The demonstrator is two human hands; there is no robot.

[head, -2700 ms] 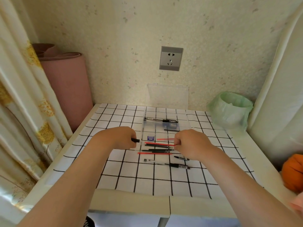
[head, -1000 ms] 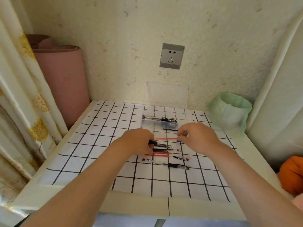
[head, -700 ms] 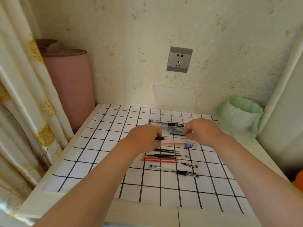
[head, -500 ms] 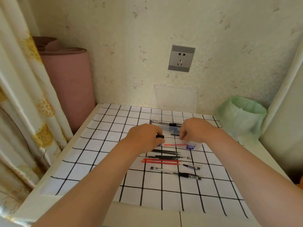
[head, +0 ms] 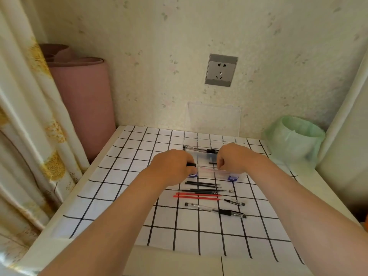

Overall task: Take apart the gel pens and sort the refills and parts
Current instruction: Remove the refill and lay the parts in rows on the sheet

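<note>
The clear box sits open at the back of the worktop, which wears a white cloth with a black grid. Both hands hover just over the box's front edge. The left hand has its grip curled round the black end of a clear gel pen. The right hand pinches the pen's other end with bent fingers, so the barrel lies level between the two fists. A faint red line shows through the box's front wall; whether it lies in the box or in the held barrel cannot be told.

Inside the box, along its far wall, rests a whole boxed pen, with a short black part nearer the middle. Just in front of the box lie the black refills, side by side, and in front of those the red refills. A small metal tip lies off the right ends of the black ones. Farther forward of the box lie a short pen front piece and an uncapped spare pen.

Behind the box its lid stands against the wall, below a grey socket. Right of the box is a green-bagged bin; well to its left, a pink roll
</note>
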